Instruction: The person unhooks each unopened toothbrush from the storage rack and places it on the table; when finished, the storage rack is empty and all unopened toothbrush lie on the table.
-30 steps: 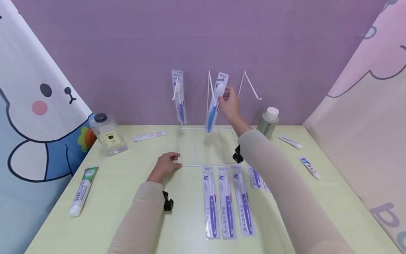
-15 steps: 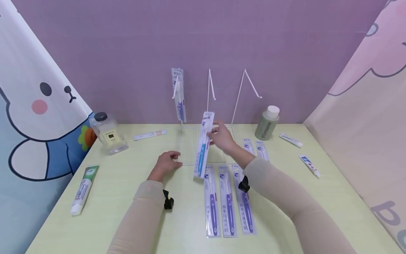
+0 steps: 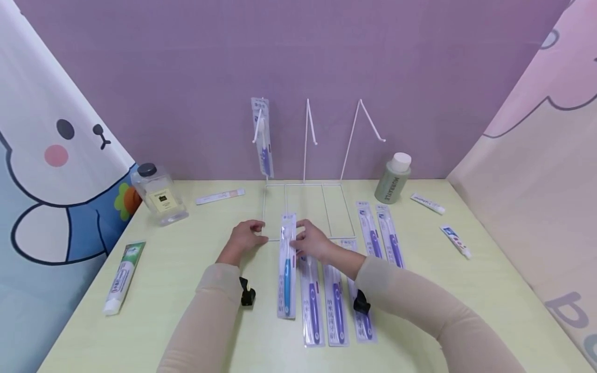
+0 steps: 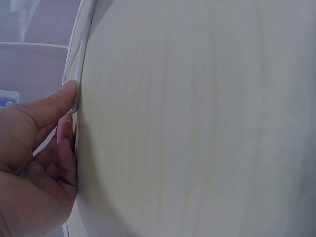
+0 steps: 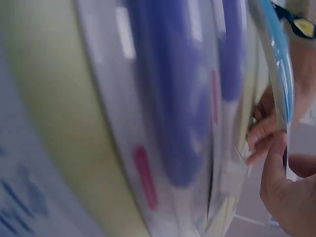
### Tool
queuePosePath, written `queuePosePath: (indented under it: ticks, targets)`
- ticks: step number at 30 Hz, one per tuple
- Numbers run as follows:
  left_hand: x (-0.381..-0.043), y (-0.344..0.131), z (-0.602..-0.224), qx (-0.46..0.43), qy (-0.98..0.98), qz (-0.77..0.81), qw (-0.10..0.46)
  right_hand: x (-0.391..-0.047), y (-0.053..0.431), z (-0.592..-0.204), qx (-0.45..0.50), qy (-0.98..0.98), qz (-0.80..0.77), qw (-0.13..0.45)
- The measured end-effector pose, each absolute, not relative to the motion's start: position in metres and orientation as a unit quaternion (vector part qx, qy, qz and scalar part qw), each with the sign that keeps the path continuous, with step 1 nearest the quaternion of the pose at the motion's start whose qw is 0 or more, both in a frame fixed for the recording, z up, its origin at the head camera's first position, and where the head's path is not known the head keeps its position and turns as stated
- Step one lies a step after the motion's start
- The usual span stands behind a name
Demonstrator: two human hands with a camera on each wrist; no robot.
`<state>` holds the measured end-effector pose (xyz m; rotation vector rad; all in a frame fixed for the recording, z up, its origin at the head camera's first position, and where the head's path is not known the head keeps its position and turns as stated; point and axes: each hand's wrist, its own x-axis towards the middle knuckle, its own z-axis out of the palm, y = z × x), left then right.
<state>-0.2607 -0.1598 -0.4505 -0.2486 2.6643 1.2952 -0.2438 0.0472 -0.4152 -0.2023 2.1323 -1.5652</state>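
Pale wood-grain table [image 3: 116, 347] before a purple backdrop [image 3: 186, 77]; left forearm reaching forward, the left hand [image 3: 243, 238] pinching the near left corner of a white wire rack [image 3: 303, 184] between thumb and curled fingers; right forearm angled inward from the right, the right hand [image 3: 314, 242] pinching the edge of a blue toothbrush pack [image 3: 286, 280]; this pack lies left of the right hand, handle end toward the person, just beside three purple toothbrush packs [image 3: 313, 305]; its contact with the table cannot be determined.
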Motion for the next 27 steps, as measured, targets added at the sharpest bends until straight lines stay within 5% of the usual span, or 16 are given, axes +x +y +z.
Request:
queuePosePath:
  ticks: [12,27]
  targets:
    - [-0.261,-0.161,-0.451,-0.082,0.893,0.435,0.077,-0.222,0.037,-0.432,-0.07,0.82,-0.476,0.309]
    - [-0.26,-0.159,-0.449,-0.091,0.891,0.436,0.084,-0.215,0.046,-0.415,-0.08,0.844,-0.425,0.316]
